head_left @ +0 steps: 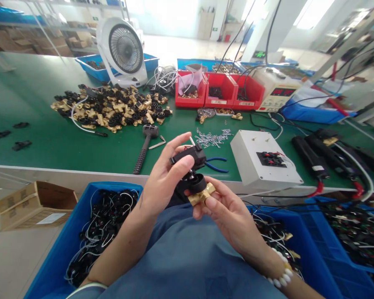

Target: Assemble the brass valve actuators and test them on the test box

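Note:
My left hand (165, 178) is closed on a black plastic coil block (191, 157), pinching it between thumb and fingers. Just below, my right hand (227, 216) grips a brass valve body (202, 194) with a black round cap. The black block sits right on top of the brass part, the two touching. Both hands hover above my lap, in front of the green table's near edge (81, 172).
On the table lie a pile of brass-and-black valves (112, 108), a black mallet (145, 145), blue-handled pliers (216, 164), metal clips (213, 137), a white switch box (263, 160), red bins (220, 89) and a fan (123, 50). Blue crates of wired parts (96, 228) flank my lap.

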Motion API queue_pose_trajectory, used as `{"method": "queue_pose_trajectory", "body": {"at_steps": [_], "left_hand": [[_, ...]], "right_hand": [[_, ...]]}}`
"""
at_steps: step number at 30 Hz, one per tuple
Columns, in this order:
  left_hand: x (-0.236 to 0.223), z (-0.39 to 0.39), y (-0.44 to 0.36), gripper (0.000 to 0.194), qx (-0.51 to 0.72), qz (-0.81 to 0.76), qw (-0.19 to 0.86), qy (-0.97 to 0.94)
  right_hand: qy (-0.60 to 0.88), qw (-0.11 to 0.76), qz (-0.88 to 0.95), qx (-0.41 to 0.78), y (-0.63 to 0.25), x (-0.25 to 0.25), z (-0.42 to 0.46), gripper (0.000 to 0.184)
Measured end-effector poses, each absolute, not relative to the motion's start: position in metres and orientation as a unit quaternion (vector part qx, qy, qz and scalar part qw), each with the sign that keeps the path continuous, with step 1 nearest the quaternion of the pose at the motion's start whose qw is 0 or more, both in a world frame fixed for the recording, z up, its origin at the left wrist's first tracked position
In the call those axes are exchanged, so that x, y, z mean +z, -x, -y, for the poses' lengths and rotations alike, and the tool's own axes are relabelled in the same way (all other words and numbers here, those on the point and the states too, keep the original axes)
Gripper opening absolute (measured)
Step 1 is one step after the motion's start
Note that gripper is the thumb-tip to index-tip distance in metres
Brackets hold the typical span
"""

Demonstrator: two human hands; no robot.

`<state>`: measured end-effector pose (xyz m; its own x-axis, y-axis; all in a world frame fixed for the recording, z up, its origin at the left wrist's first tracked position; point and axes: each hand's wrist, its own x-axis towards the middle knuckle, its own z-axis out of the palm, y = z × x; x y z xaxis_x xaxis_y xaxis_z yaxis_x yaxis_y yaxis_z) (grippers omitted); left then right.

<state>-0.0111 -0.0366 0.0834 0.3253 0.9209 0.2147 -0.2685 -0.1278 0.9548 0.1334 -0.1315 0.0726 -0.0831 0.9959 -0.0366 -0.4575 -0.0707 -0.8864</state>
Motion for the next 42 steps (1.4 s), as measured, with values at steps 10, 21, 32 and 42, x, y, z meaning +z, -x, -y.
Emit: {"method": "queue_pose_trajectory", "body": {"at_steps": [10, 21, 32, 42], "left_hand": [[0.095, 0.064, 0.006, 0.047, 0.517, -0.282, 0.403, -0.701], [0.087, 0.064, 0.013, 0.068, 0.431, -0.308, 0.379, -0.759], [0.086, 0.078, 0.006, 0.082, 0.483, -0.33, 0.208, -0.784], [0.057, 0.079, -0.009, 0.069, 0.427, -0.407, 0.35, -0.728]], "right_hand": [[0.348, 0.572, 0.378, 0.64, -0.136, 0.082, 0.136, 0.029], [0.415, 0.608, 0.348, 0.581, -0.138, 0.087, 0.128, 0.034], [0.509, 0.626, 0.448, 0.384, -0.15, 0.083, 0.124, 0.043], [0.536, 0.679, 0.355, 0.356, -0.131, 0.048, 0.078, 0.043]]}}
